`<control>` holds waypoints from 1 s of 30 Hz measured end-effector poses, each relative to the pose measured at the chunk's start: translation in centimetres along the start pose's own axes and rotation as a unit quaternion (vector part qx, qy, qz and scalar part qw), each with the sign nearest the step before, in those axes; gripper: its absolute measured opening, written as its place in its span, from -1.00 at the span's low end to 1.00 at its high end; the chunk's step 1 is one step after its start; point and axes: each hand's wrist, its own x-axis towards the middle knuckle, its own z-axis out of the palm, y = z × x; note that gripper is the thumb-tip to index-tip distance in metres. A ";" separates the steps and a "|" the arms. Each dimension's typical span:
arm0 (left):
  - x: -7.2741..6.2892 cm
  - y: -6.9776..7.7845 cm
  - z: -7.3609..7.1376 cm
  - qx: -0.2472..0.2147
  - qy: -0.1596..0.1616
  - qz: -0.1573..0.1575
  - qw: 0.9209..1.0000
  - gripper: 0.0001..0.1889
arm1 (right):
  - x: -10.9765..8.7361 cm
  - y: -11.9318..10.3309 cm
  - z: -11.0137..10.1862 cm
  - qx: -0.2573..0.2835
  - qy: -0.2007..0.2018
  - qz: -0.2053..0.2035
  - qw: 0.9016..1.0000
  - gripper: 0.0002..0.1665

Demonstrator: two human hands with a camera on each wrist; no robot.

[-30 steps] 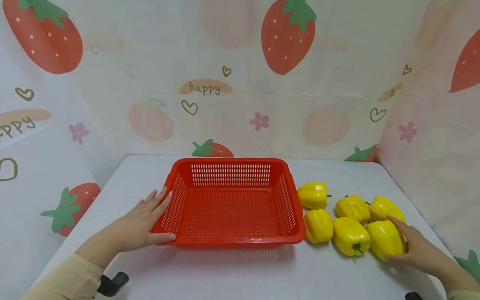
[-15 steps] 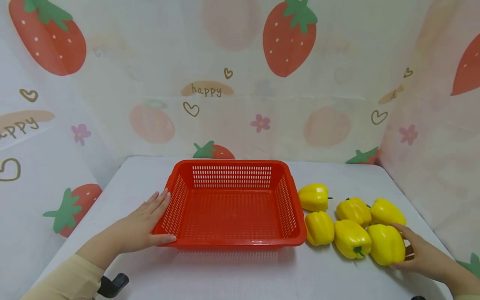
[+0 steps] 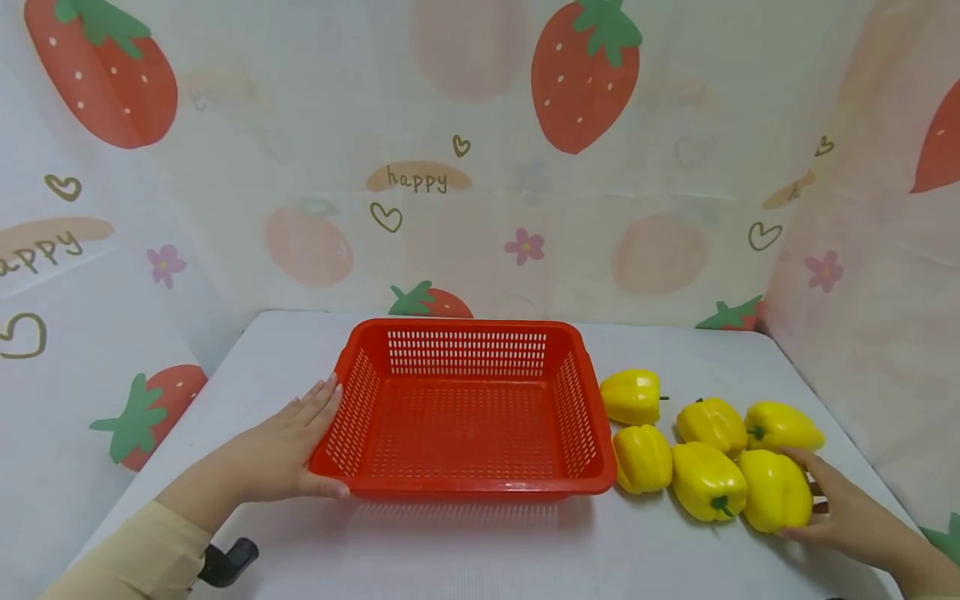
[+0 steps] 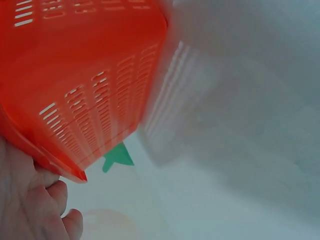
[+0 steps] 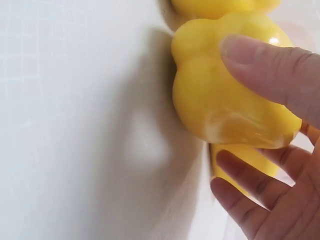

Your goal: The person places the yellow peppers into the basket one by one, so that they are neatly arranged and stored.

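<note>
Yellow pepper (image 3: 776,493), right grip (image 3: 846,510) pinching it, left grip (image 3: 291,446) spread on red basket (image 3: 480,486), outside right wrist view

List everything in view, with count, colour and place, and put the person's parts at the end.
Basket: 1, red, mid-table, nothing inside
Yellow bell peppers: 6, yellow with green stems where visible, on the table right of the basket
Table: 1, white, under basket and peppers
Backdrop: at least 1 sheet, pale with printed strawberries, hearts, flowers and "happy", behind and beside the table
Black item: 1 clearly seen, black, by the left cuff; identity unclear
Sleeve: 1, beige, on the left arm
Left hand: 1, bare, on the basket's left rim
Right hand: 1, bare, at the nearest right pepper
</note>
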 end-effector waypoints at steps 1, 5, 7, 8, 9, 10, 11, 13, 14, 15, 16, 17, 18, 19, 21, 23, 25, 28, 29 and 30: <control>0.0 0.0 -0.1 0.004 0.000 0.001 1.000 0.32 | 0.0 0.0 0.1 -0.002 0.004 -0.004 1.000 0.24; 0.0 0.1 -0.1 0.010 -0.004 -0.002 1.000 0.35 | -0.1 0.2 0.1 -0.014 0.024 -0.022 0.999 0.21; 0.0 0.2 -0.1 0.005 -0.006 -0.006 1.000 0.34 | -0.1 0.2 0.0 -0.021 0.031 -0.025 0.999 0.21; 0.0 0.2 -0.1 0.005 -0.007 -0.008 1.000 0.34 | -0.2 0.2 -0.1 -0.024 0.034 -0.027 0.999 0.20; 0.0 0.2 -0.1 0.003 -0.007 -0.009 1.000 0.34 | -0.2 0.2 -0.2 -0.024 0.036 -0.031 0.999 0.20; 0.0 0.2 -0.1 0.003 -0.007 -0.010 1.000 0.34 | -0.2 0.1 -0.3 -0.026 0.039 -0.034 0.998 0.20; 0.0 0.2 -0.1 0.004 -0.007 -0.011 1.000 0.34 | -0.2 0.0 -0.5 -0.027 0.041 -0.036 0.998 0.19; 0.0 0.3 -0.1 0.004 -0.007 -0.013 1.000 0.34 | -0.2 -0.2 -0.8 -0.029 0.047 -0.046 0.997 0.19; 0.0 0.3 -0.1 0.004 -0.008 -0.013 1.000 0.34 | -0.2 -0.4 -1.0 -0.030 0.050 -0.051 0.997 0.19; 0.0 0.3 -0.1 0.003 -0.008 -0.014 1.000 0.34 | -0.2 -0.6 -1.1 -0.030 0.053 -0.056 0.997 0.18; 0.0 0.3 -0.1 0.002 -0.008 -0.015 1.000 0.34 | -0.2 -0.7 -1.3 -0.033 0.055 -0.056 0.996 0.18; -0.1 0.3 -0.1 0.000 -0.008 -0.015 1.000 0.34 | -0.2 -0.9 -1.5 -0.034 0.056 -0.057 0.996 0.19; -0.1 0.3 -0.1 -0.001 -0.008 -0.015 1.000 0.34 | -0.1 -1.1 -1.7 -0.034 0.058 -0.060 0.996 0.19; -0.1 0.3 -0.1 -0.001 -0.009 -0.015 1.000 0.34 | -0.1 -1.3 -1.9 -0.036 0.059 -0.059 0.996 0.20; -0.1 0.2 0.0 -0.002 -0.010 -0.015 1.000 0.34 | 0.0 -1.7 -2.3 -0.041 0.065 -0.061 0.995 0.21; -0.1 0.1 0.0 0.000 -0.012 -0.013 1.000 0.34 | 0.2 -2.0 -2.8 -0.045 0.074 -0.072 0.994 0.21; 0.0 0.1 0.0 0.005 -0.013 -0.011 1.000 0.35 | 0.4 -2.4 -3.2 -0.053 0.089 -0.087 0.991 0.20; 0.1 0.0 -0.1 0.010 -0.015 -0.010 1.000 0.35 | 0.7 -2.8 -3.9 -0.059 0.114 -0.112 0.985 0.19; 0.1 0.0 -0.1 0.012 -0.017 -0.010 1.000 0.35 | 0.9 -2.9 -4.1 -0.061 0.122 -0.119 0.984 0.19; 0.1 0.0 -0.1 0.014 -0.018 -0.009 1.000 0.34 | 1.0 -3.1 -4.3 -0.062 0.130 -0.127 0.981 0.19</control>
